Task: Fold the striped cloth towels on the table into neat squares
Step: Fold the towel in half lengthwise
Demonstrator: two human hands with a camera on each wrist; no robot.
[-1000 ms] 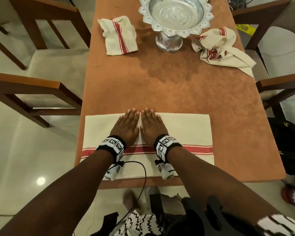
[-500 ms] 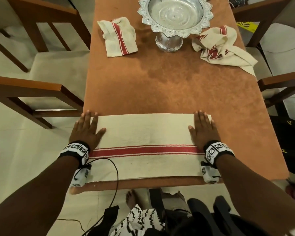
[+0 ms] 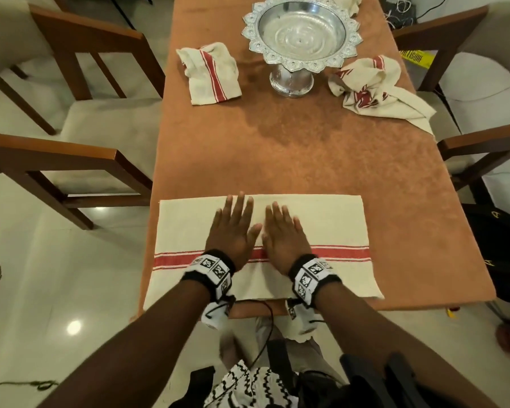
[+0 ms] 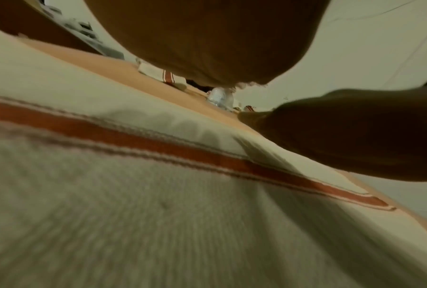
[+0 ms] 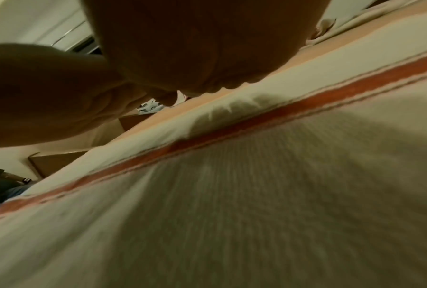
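Towel (image 3: 330,225) lies spread at the near table (image 3: 306,160) edge, long side across me, red stripe running left to right, its near hem overhanging the edge. Thin woven cotton by the look: light, limp, no stiffness, likely to slide on the table if pushed sideways. Best taken by pinching the end corners, I judge, then carrying one end over the other. My left hand (image 3: 233,228) and right hand (image 3: 283,234) lie side by side at its middle, palms down, fingers straight and slightly spread, gripping nothing, flat on the cloth. Farther off: one folded towel (image 3: 209,73) left of the silver bowl (image 3: 301,33), a crumpled towel (image 3: 377,89) right of it.
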